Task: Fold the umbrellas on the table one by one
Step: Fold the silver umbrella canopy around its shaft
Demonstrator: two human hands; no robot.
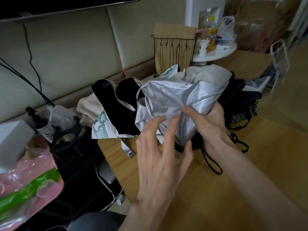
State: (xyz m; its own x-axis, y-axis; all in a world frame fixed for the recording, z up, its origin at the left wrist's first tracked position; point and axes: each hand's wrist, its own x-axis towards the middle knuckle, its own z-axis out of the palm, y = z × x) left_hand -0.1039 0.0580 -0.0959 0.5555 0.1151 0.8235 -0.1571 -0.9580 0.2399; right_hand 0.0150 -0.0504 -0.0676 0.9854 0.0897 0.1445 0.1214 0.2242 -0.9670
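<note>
Well, on my far left a pink bag (30, 177) and a grey box (13, 139) sit off the counter (233, 189), nothing to do with the job. Next along, the printed umbrella (116, 110), white outside and black inside, lies slumped over the counter's far left corner with its panels loose. I judge it is not yet folded and is waiting its turn.

My left hand (160, 155) hangs in front of me with the fingers spread and straight, gripping nothing. The tips are right at the cloth of the silver umbrella (175, 97), though the blur hides whether they touch it. I read that hand as the free one, there to smooth and lay the panels round one after another.

The silver umbrella is held up just above the counter, its canopy bunched and puffed toward the wall. My right hand (211, 125) is clamped round the gathered cloth low down, where it narrows toward the shaft. That pins the bundle so the loose folds cannot spring out while the other hand works. A black cord (211, 162) trails from below onto the wood.

Behind my right hand lies a black umbrella (241, 97), crumpled, so by my reckoning more than one remains. Farther back stands a small white round table (216, 54).
</note>
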